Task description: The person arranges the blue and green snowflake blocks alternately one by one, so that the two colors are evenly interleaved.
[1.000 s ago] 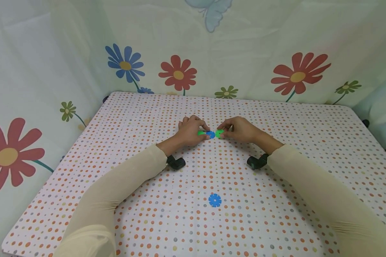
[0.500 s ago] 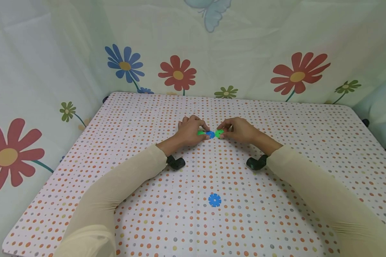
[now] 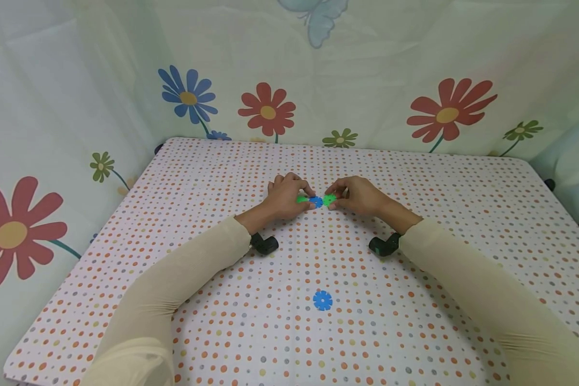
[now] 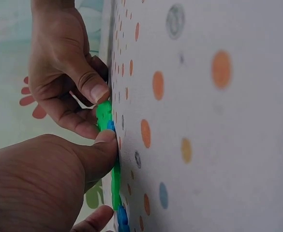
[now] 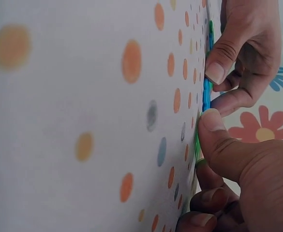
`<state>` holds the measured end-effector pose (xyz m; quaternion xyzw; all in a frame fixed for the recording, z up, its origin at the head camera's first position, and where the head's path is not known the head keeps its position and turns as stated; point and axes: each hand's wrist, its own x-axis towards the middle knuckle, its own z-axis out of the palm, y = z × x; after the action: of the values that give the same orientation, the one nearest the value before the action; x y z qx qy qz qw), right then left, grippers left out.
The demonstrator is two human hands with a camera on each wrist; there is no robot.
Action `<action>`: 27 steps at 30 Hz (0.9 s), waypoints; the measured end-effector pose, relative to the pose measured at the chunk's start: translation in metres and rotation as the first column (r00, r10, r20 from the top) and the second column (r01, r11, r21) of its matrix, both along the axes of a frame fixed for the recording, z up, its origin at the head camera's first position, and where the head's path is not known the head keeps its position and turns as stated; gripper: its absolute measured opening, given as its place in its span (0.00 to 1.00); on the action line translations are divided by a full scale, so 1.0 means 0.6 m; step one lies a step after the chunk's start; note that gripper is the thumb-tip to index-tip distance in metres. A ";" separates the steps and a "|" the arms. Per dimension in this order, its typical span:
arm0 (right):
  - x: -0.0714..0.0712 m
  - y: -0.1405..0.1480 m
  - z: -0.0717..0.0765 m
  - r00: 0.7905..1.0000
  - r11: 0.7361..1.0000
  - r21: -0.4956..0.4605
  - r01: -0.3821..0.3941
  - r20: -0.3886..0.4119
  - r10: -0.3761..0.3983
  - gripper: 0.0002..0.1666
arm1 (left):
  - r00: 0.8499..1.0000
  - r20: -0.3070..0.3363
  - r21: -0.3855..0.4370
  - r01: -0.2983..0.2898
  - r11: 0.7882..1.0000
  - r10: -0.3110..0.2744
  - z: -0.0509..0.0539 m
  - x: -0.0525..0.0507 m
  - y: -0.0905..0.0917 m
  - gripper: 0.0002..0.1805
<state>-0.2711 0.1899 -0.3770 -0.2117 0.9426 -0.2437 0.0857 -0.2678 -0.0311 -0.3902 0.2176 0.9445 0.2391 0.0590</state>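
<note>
My left hand (image 3: 286,198) pinches a blue notched plastic disc (image 3: 317,202) between thumb and forefinger, just above the dotted table. To its left, partly under my fingers, a green disc (image 3: 301,199) lines up with it; the left wrist view shows another blue disc (image 4: 123,220) farther along this row. My right hand (image 3: 361,196) pinches a second green disc (image 3: 329,200), tilted, at the right edge of the blue one. Their edges meet or nearly so; whether the slots interlock I cannot tell. In the right wrist view my thumb hides most of that green disc (image 5: 198,140).
A loose blue notched disc (image 3: 323,301) lies flat on the dotted tabletop (image 3: 251,332), nearer to me. Dark camera mounts (image 3: 264,245) hang at both wrists. Flowered curtain (image 3: 347,96) closes off the back and left sides.
The green disc in my right hand has shifted and tilted very slightly against the blue one. Both hands otherwise keep their places, and the loose blue disc has not moved.
</note>
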 end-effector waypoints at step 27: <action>0.003 0.002 0.000 0.998 0.997 -0.045 0.067 0.004 -0.067 0.19 | 1.000 0.005 -0.013 -0.008 1.000 0.008 0.003 0.000 0.002 0.15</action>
<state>-0.2693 0.1913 -0.3768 -0.1814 0.9433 -0.2680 0.0739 -0.2677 -0.0301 -0.3881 0.2127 0.9467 0.2340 0.0619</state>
